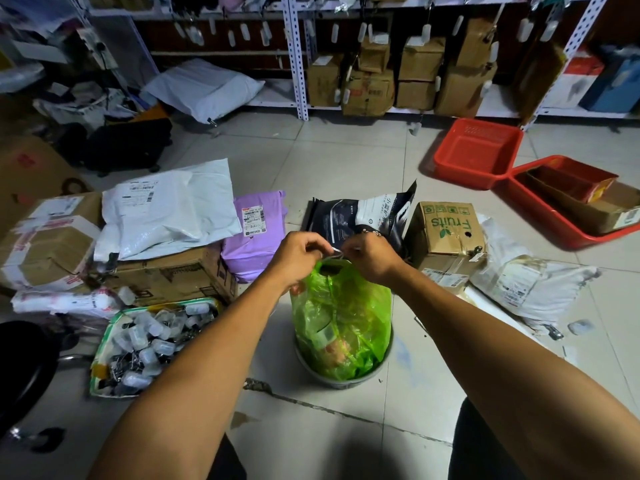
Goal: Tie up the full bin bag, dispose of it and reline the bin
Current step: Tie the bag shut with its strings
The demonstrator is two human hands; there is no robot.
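Pale floor tiles (346, 157) are lying cluttered with parcels below metal shelving (294, 57) that is carrying many cardboard boxes. One green bin bag (341, 320) is sitting in one grey round bin (346, 375) at centre, bulging well above the rim with rubbish showing through the plastic. Two hands are meeting over its top: the left hand (298, 254) and the right hand (369, 256) are each pinching the bag's handle loops, fingertips closed on a thin whitish strip between them. Two red plastic baskets (478, 150) are lying at the right, the nearer one holding cardboard boxes. One green-rimmed tray (114, 327) at the left is holding a heap of small white tags and clips. One "Fruits" carton (446, 230) is standing just behind the bin on the right. Bare tiles are lying open in front of the bin and behind the parcels.
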